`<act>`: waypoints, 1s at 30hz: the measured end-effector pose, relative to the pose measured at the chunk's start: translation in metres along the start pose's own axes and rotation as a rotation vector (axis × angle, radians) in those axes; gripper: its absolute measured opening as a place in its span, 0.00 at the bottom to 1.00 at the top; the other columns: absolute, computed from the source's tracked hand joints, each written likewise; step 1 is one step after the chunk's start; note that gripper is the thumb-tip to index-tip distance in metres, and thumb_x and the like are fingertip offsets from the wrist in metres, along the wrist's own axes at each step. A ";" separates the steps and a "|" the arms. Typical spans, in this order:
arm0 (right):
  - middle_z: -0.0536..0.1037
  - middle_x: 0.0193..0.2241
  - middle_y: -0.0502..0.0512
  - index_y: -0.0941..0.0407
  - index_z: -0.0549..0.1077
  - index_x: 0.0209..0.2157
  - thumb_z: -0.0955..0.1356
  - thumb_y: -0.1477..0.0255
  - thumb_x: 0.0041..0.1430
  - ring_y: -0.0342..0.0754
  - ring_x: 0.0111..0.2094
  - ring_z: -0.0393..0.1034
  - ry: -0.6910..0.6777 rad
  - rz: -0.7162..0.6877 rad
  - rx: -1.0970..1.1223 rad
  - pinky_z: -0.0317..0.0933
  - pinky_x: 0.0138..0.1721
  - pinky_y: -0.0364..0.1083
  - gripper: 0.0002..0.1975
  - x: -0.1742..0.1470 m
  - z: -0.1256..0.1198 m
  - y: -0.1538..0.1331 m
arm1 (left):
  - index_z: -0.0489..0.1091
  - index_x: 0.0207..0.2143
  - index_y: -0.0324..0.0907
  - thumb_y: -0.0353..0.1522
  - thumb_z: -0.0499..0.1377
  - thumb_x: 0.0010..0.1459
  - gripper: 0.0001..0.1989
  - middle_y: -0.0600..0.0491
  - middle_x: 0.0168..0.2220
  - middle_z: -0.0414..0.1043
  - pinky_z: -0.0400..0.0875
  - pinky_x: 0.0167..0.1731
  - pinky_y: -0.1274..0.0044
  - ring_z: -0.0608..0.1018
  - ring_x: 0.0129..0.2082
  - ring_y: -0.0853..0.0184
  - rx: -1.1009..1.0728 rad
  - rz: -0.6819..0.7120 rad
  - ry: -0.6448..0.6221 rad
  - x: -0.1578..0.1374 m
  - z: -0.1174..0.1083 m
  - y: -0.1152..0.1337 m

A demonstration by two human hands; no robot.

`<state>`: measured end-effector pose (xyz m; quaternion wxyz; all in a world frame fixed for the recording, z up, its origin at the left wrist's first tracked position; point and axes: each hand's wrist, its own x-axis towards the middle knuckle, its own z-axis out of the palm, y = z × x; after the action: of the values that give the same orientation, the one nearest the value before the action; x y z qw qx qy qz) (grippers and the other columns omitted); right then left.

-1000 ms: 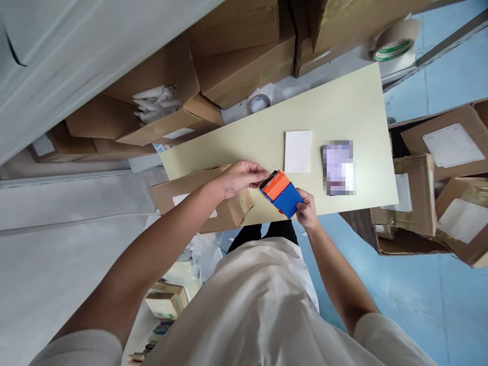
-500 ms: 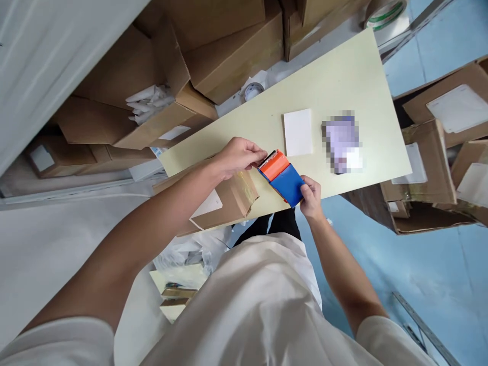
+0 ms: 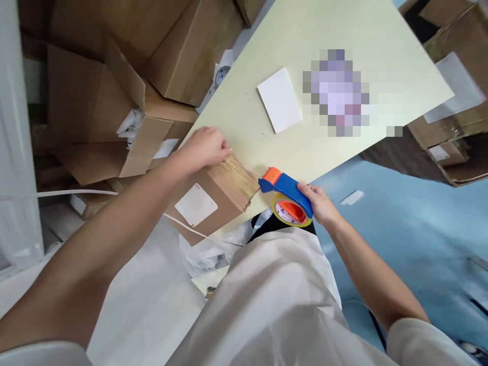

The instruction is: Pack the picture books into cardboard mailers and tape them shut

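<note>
Head view: the person's right hand (image 3: 316,203), right of centre in the frame, is closed around the blue end of a tape dispenser (image 3: 290,189). The dispenser is tilted, its orange head toward the left and just beside the near corner of a cardboard carton (image 3: 229,195); a yellow-edged tape roll (image 3: 292,211) sits under the blue body. This carton lies left of centre on the pale counter (image 3: 385,48), with a white label (image 3: 196,203) on its side and glossy tape along its top. The left hand (image 3: 208,146) is at the carton's far top edge, its fingers bent in; the view is too coarse to tell whether they pinch a tape end or only rest there. A flat white block (image 3: 280,100) lies at upper centre, near a blurred purplish item (image 3: 335,94) to its right. At upper left stands an open box (image 3: 95,109) with white wrapped pieces (image 3: 131,124) at its edge. A white cord (image 3: 204,235) crosses in front of the carton.
</note>
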<state>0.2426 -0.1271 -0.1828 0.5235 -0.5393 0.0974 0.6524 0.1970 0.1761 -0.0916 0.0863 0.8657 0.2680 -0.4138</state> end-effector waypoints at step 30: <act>0.74 0.18 0.50 0.58 0.73 0.22 0.69 0.47 0.48 0.41 0.18 0.62 -0.040 0.188 0.108 0.56 0.21 0.42 0.25 -0.013 0.038 0.070 | 0.74 0.47 0.48 0.48 0.60 0.50 0.24 0.47 0.50 0.73 0.47 0.56 0.60 0.65 0.56 0.48 0.090 0.172 -0.172 -0.026 0.043 -0.013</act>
<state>0.1627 -0.1381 -0.1877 0.4903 -0.4855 0.1723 0.7030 0.1474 0.1604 -0.0983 0.1051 0.8499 0.1653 -0.4891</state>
